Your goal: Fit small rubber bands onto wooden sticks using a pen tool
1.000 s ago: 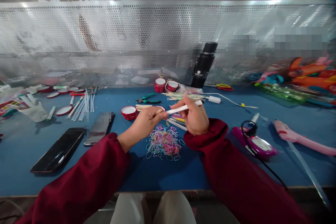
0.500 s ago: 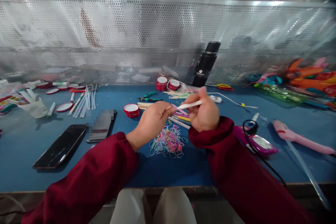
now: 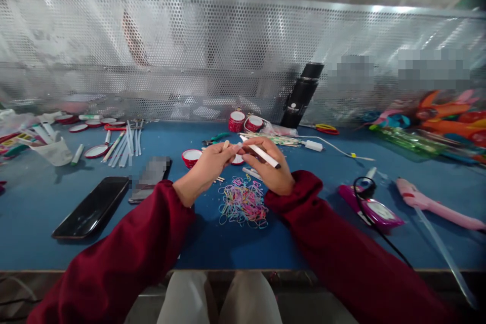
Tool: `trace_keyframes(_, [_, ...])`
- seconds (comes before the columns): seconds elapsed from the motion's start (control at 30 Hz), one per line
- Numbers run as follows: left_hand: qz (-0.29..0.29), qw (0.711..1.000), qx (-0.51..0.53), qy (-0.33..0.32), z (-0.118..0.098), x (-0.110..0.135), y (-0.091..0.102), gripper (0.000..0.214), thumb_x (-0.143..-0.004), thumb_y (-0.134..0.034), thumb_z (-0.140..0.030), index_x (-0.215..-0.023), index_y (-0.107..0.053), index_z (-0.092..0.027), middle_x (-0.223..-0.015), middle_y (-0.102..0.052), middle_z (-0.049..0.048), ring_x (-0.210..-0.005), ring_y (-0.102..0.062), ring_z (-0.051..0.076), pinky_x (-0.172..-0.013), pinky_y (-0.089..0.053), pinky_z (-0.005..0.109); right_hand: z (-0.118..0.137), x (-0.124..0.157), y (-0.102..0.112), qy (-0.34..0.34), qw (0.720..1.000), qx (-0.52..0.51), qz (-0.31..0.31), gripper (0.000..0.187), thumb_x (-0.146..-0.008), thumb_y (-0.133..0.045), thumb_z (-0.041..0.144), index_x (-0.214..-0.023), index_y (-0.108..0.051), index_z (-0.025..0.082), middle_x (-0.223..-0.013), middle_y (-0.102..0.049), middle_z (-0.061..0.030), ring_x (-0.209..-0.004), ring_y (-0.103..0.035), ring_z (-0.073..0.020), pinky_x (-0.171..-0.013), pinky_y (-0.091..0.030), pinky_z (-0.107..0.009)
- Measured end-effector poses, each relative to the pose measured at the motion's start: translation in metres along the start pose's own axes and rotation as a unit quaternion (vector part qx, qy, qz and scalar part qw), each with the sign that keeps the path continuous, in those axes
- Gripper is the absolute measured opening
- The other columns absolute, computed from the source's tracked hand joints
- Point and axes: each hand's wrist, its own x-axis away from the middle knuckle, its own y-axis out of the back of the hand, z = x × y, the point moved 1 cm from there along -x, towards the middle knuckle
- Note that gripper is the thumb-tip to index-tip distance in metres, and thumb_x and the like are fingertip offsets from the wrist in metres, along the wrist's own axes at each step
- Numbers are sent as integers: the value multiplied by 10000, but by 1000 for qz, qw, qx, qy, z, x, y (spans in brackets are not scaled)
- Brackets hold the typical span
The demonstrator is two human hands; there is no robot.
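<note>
My right hand point(image 3: 269, 166) is closed round a thin white stick point(image 3: 261, 153) with a dark tip, held slanting down to the right above the blue table point(image 3: 212, 243). My left hand point(image 3: 207, 166) is pinched at the stick's upper left end, with a short pale stick end showing between its fingers. Both hands meet over a heap of small coloured rubber bands point(image 3: 242, 201). A red-rimmed white lid point(image 3: 191, 157) lies just left of my left hand. More thin sticks lie under and behind my hands.
Two dark phones point(image 3: 92, 207) lie at left. White sticks and red lids point(image 3: 114, 144) sit far left. A black flask point(image 3: 301, 95) stands by the perforated metal screen point(image 3: 190, 55). A purple device with a black cable point(image 3: 374, 208) and a pink glue gun point(image 3: 433, 203) lie at right.
The white stick has swung from pointing up-right to slanting down-right in my right hand. Both hands have shifted slightly and stay together over the rubber bands.
</note>
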Motion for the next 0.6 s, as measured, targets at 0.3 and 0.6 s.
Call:
trace_keyframes(0.3, [15,997,-41,65,6,-3,6,348,-836,-637,-379,-589,-521,-162,-550,-411,-10,-482,-285,63,-465,-172,245,-25,-10,15,-19,1000,1,-18,328,-750,-730,341,-997,-541,237,-901,-702,-17,-809,-669,-172,-769,-556,-362])
trace_keyframes(0.6, [-117,987,79,82,1,-3,11,159,-925,-463,-349,-879,-491,-199,-647,-470,-23,-463,-372,52,-426,-168,202,-78,-20,56,-49,952,301,-26,272,-783,-621,299,-1039,-592,214,-914,-721,-43,-819,-666,-196,-798,-504,-339])
